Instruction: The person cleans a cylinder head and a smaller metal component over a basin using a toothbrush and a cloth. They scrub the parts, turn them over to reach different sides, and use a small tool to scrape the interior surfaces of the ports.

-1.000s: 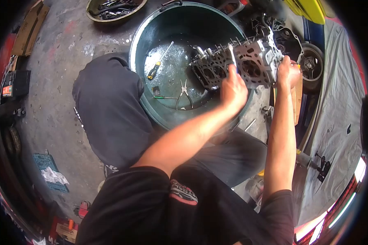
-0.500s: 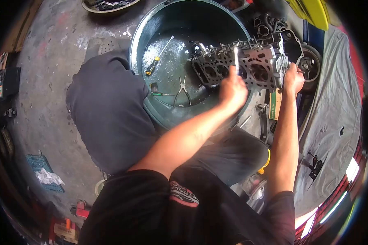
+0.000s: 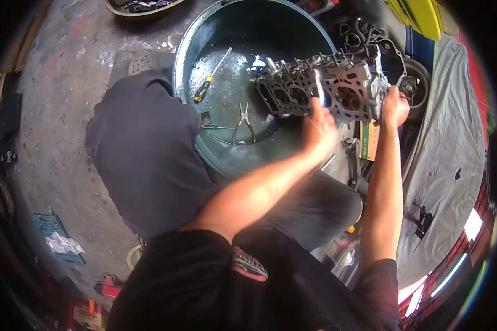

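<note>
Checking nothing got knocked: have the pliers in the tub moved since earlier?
No; against the tub, the pliers lie in the same place, beside the green screwdriver. The view itself shifted.

A crumpled white cloth (image 3: 63,243) lies on a blue tray (image 3: 46,222) on the stained floor (image 3: 66,165), with a black box (image 3: 5,113) bearing an orange label farther up the left side. A wrinkled gray sheet (image 3: 444,138) covers the right side, below a yellow object (image 3: 418,16), perhaps plastic, at the top.

Black short-sleeved shirt (image 3: 171,270), loose dark grey trousers (image 3: 143,149); red-edged, black-and-white patterned area (image 3: 249,263) low at centre; bare hands (image 3: 320,131)
</note>
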Available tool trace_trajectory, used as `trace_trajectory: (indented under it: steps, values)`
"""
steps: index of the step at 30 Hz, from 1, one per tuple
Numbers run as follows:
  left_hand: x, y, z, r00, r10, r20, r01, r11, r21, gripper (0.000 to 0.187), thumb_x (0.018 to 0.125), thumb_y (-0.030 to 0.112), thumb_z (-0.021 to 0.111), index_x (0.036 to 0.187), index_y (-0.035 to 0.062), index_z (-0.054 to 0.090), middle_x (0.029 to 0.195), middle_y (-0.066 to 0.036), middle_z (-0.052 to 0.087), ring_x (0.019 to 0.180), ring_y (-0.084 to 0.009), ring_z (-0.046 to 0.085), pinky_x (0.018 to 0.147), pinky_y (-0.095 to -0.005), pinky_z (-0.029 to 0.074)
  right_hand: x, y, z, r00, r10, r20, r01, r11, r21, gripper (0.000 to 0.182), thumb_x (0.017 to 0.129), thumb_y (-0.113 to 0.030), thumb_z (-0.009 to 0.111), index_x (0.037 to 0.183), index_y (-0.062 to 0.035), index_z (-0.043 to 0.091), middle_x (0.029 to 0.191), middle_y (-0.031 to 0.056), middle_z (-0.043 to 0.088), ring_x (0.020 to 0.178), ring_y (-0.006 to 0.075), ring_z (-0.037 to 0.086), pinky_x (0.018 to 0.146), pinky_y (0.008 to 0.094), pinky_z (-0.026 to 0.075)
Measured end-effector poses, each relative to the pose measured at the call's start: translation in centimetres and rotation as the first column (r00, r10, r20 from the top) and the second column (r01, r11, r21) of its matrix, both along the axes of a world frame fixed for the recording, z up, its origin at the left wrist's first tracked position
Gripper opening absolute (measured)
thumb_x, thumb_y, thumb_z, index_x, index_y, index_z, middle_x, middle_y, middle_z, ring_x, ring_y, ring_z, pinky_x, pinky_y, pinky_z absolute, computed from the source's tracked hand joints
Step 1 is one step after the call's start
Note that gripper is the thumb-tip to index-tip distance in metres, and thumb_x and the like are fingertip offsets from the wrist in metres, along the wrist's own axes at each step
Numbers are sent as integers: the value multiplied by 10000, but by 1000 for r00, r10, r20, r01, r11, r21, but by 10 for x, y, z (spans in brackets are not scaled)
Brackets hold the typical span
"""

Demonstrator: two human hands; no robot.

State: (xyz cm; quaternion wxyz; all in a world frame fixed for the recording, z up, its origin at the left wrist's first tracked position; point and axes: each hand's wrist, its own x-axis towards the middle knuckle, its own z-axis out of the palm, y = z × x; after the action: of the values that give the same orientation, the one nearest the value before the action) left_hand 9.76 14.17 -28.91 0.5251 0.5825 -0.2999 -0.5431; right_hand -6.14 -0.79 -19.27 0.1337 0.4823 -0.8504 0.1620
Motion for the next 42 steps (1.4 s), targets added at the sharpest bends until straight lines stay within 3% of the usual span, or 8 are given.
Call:
trace_trajectory:
  steps: [3,5,9,14,17,21,27,42]
  values:
    - [-3,5,23,988,-16,151,28,996,-80,176,953,107,482,1069,62,358,713,-241,620,692,-434,651,578,-536,503,1,8,1,997,-43,60,42,999,12,544,790,-524,569,1040,-70,735,1045,188,714,1017,345,671,912,390,486]
    - [1,-11,-5,985,-146,-89,164,953,255,156,963,140,488,1037,57,379,714,-243,619,700,-428,651,588,-518,493,-4,2,-1,999,-36,2,36,999,-10,559,771,-534,573,1034,-69,737,1026,186,718,1007,335,677,910,387,486]
    - [-19,-1,-33,967,-106,-232,134,985,109,115,972,141,492,980,55,415,730,-256,620,734,-434,649,602,-509,469,0,5,1,998,-27,50,28,1000,-9,577,775,-537,557,1039,-56,735,1083,193,704,1043,329,665,934,391,471]
    - [-41,8,-63,699,168,-695,52,957,284,86,985,118,488,959,137,408,592,-13,452,450,-148,475,377,-343,371,5,4,10,995,0,102,-3,1000,31,545,790,-466,565,1057,-15,718,1079,219,697,1055,337,654,957,387,450]
    - [-38,17,-118,682,347,-644,-23,890,455,121,988,121,467,889,148,403,590,15,410,396,-122,432,303,-289,302,-19,-8,5,988,-44,149,35,997,64,546,798,-485,585,1070,-31,719,1074,182,707,1040,311,657,941,368,455]
    - [-31,24,-206,892,333,-305,-78,779,622,178,974,189,494,886,47,553,737,-137,585,664,-305,594,608,-427,465,-35,-18,4,996,21,92,-23,1000,20,558,822,-495,582,1024,5,722,1025,178,718,981,289,663,926,349,453]
    - [3,1,-174,973,205,104,-229,852,471,223,980,237,482,937,35,566,836,-220,651,816,-411,641,735,-501,476,-53,-26,6,962,-28,273,18,999,40,539,832,-457,616,1057,24,713,994,137,724,917,222,655,890,321,459]
    - [-52,-32,-140,928,148,-341,7,910,415,114,989,146,513,1029,48,470,688,-138,559,527,-270,557,459,-404,440,-93,-45,3,972,-80,222,69,996,60,603,783,-515,665,1069,14,719,1013,132,721,948,214,653,906,324,457]
